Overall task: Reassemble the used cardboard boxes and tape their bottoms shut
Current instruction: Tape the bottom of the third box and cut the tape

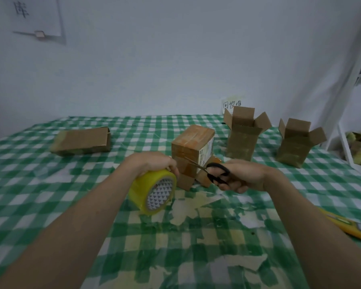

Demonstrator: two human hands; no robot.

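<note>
My left hand (152,163) grips a yellowish roll of clear tape (153,191) from above, just left of a taped cardboard box (193,148) standing bottom up on the table. My right hand (243,176) holds black-handled scissors (216,173); the blades are apart and point left toward the box's near edge, between box and roll. The box's lower flaps splay out on the cloth. A flattened box (81,140) lies at the far left. Two upright boxes with open top flaps, one (243,136) and another (296,142), stand at the far right.
The table wears a green-and-white checked cloth (50,184) with worn, peeled patches near me. A yellow object (350,226) lies at the right edge. A handwritten paper sign (231,104) leans on the back wall. A white shelf frame (346,147) holding more boxes stands at the right.
</note>
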